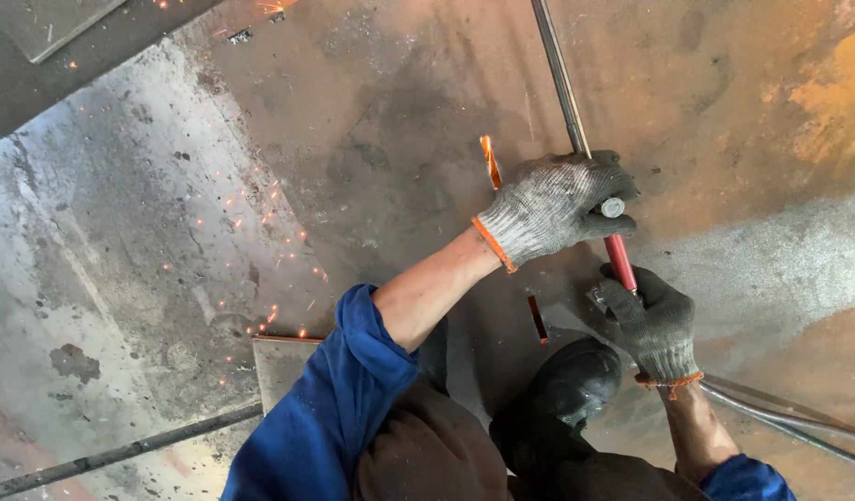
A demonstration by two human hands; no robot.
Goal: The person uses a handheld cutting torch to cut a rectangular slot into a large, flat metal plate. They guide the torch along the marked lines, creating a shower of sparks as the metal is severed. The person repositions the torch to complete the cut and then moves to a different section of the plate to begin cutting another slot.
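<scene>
Blue sleeve (334, 408) nearest, left hand (557, 206) in grey glove, fingers wrapped round a long metal rod (559, 74), right hand (657, 325) in dark glove, fingers curled on its red handle (620, 263), steel plate (353, 139) beneath, sparks (260, 223) at left.

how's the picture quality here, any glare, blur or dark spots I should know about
Head view: mostly sharp and evenly lit. The steel plate shows a pale sheen at left, not blown out. Orange sparks streak slightly across it. The left hand gripping the rod and the right hand on the red-handled tool are crisp. The dark boot loses detail in shadow.
</scene>
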